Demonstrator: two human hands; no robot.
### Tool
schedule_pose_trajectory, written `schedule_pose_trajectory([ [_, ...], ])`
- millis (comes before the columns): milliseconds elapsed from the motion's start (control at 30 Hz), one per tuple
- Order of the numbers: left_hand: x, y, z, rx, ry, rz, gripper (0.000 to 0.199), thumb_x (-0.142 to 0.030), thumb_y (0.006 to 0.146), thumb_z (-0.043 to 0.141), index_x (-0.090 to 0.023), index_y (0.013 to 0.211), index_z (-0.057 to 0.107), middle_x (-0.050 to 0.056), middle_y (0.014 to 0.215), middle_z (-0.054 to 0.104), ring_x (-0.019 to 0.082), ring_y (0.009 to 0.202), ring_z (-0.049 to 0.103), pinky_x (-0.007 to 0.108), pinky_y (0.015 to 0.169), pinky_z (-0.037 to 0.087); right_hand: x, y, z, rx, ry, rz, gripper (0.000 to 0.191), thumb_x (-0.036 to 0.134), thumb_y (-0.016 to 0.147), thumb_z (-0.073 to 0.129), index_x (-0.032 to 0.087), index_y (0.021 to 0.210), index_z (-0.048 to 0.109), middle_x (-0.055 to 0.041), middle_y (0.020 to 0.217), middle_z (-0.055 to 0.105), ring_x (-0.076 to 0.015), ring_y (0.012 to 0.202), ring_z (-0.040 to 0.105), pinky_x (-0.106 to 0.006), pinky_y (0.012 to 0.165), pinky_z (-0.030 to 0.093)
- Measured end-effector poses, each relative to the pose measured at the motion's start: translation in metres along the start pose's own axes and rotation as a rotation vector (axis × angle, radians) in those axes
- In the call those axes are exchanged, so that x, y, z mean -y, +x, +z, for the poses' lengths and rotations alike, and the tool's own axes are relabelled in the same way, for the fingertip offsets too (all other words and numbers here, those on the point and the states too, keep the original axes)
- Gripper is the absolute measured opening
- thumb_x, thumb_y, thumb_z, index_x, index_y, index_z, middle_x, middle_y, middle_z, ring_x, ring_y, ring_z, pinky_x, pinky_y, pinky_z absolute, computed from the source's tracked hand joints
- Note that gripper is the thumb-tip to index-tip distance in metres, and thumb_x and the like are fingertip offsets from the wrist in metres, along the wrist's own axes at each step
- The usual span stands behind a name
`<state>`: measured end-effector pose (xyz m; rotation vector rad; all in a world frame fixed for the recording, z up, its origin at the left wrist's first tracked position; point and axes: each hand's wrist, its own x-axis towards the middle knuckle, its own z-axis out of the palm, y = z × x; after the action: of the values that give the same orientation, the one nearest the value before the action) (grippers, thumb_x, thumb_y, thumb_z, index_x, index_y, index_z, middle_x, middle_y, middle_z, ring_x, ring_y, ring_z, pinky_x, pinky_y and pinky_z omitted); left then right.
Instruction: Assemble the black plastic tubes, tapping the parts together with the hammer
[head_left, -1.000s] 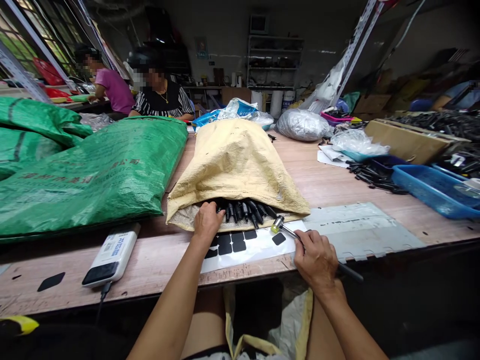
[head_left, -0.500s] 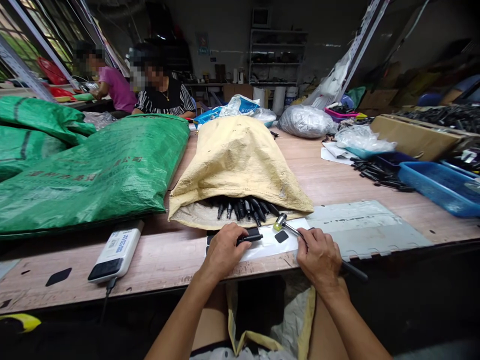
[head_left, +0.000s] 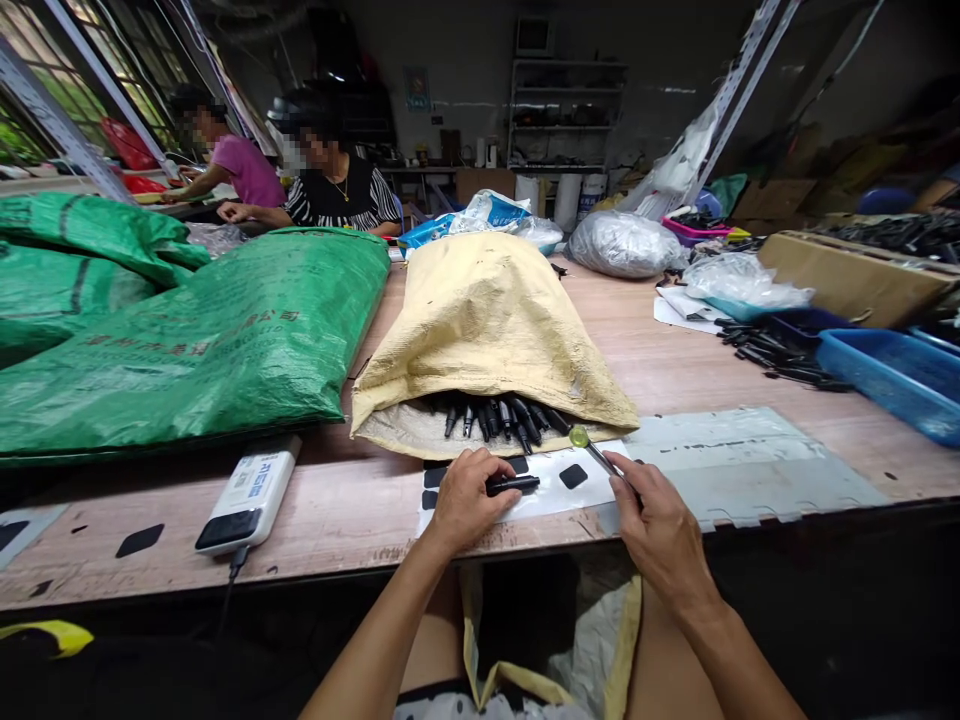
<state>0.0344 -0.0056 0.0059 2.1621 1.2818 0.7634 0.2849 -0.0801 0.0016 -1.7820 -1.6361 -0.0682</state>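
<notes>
My left hand (head_left: 472, 502) is closed around a slim black pen-like piece (head_left: 523, 484), whose end sticks out to the right over the table. In my right hand (head_left: 661, 528) is a small hammer (head_left: 580, 437), gripped by its handle. Its yellowish striking face shows, tipped up near the sack's mouth. Beneath both hands lies a white sheet (head_left: 551, 492) with black rounded patches (head_left: 574, 476). Just beyond, a tan woven sack (head_left: 487, 310) lies with its mouth towards me, and several black pen-like pieces (head_left: 504, 418) poke out of it.
Green sacks (head_left: 247, 340) and a white power bank (head_left: 247, 497) with a cable occupy the left. A grey mat (head_left: 757, 460), loose black pieces (head_left: 780, 355) and a blue basket (head_left: 892, 380) are on the right. Two people (head_left: 341, 195) sit across the table.
My right hand has turned, so the hammer's yellowish face now points up instead of its head lying sideways. My left hand keeps the black piece. The view has shifted slightly left.
</notes>
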Motion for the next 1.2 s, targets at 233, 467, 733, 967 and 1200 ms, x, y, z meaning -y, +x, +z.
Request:
schedule_pose_trajectory([
  [233,-0.002,0.0,-0.001,-0.022,-0.033,-0.026,0.011,-0.026,0.08,0.076,-0.024,0.09,0.073,0.001,0.086,0.065,0.021,0.089,0.057,0.033,0.082,0.042,0.047,-0.018,-0.001,0.182,0.19,-0.113,0.038,0.027,0.102,0.041,0.029,0.135,0.059,-0.0044,0.097,0.066,-0.0163,0.086,0.066,-0.027,0.076,0.053],
  [467,-0.004,0.001,0.0,0.002,-0.009,-0.064,0.014,-0.027,0.08,0.077,-0.025,0.093,0.075,0.001,0.088,0.066,0.021,0.092,0.057,0.033,0.084,0.042,0.053,-0.023,0.002,0.214,0.153,-0.143,0.04,0.024,0.102,0.041,0.031,0.136,0.059,-0.0024,0.088,0.063,-0.014,0.078,0.065,-0.022,0.068,0.051],
  [733,-0.001,0.0,0.001,0.003,0.001,-0.044,0.012,-0.027,0.081,0.075,-0.025,0.093,0.075,0.001,0.085,0.064,0.021,0.091,0.056,0.033,0.083,0.042,0.054,-0.026,0.0,0.211,0.063,-0.166,0.043,0.022,0.101,0.04,0.033,0.139,0.058,-0.0018,0.086,0.06,-0.0134,0.072,0.063,-0.022,0.063,0.049],
  [967,-0.002,0.0,0.001,-0.005,-0.01,-0.037,0.013,-0.023,0.079,0.076,-0.025,0.091,0.073,0.001,0.089,0.067,0.022,0.094,0.057,0.034,0.086,0.042,0.049,-0.026,-0.006,0.132,0.083,-0.122,0.042,0.025,0.102,0.042,0.033,0.141,0.056,-0.0024,0.087,0.062,-0.0136,0.074,0.063,-0.022,0.066,0.05],
  [1200,-0.004,0.001,0.0,-0.003,0.006,-0.038,0.014,-0.023,0.077,0.075,-0.024,0.09,0.071,0.001,0.089,0.066,0.022,0.093,0.057,0.034,0.084,0.042,0.035,-0.022,-0.007,0.156,0.05,-0.109,0.04,0.028,0.101,0.044,0.034,0.138,0.058,-0.0019,0.093,0.066,-0.0142,0.079,0.065,-0.023,0.067,0.05],
])
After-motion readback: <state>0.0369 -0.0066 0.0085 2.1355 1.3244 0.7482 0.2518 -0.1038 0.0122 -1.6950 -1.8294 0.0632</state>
